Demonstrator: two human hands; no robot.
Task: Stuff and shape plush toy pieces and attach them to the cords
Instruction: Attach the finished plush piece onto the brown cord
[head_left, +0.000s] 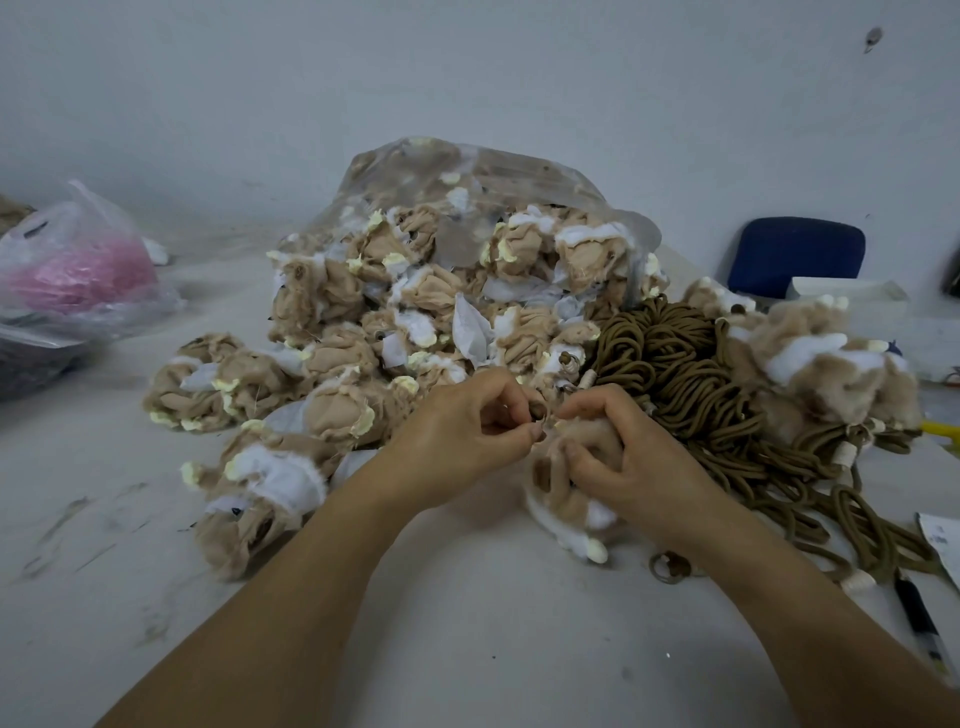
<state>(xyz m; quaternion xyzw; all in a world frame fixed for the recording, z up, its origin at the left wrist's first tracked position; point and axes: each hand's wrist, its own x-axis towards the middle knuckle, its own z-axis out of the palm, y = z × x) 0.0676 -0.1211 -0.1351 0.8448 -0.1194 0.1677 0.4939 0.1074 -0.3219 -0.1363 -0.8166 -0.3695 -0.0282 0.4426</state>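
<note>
Pink-filled plastic bag (78, 270) at 9 o'clock, well apart from the work.
Loose heap of tan-and-white plush pieces (322, 358), 10 to 12 o'clock, spilling out of a clear bag (467, 171) onto the desk (467, 623).
Left hand (462, 436), centre: fingers (498, 387) curled, thumb and forefinger pinching something small at the top of one plush piece (561, 499). Ring or cord end? Cannot tell.
Right hand (628, 452): fingers (587, 460) wrapped round that same plush piece, holding it against the desk at 5 o'clock of centre.
Brown cords (675, 364) bundled at 2 to 4 o'clock, just beside the right hand. A loose ring (662, 567) lies at 5 o'clock, below the right wrist.
Judgement: the attaching step is in hand. Next move calls for a steady right-hand grip while the left works the fastening closed, then a tug check.
</note>
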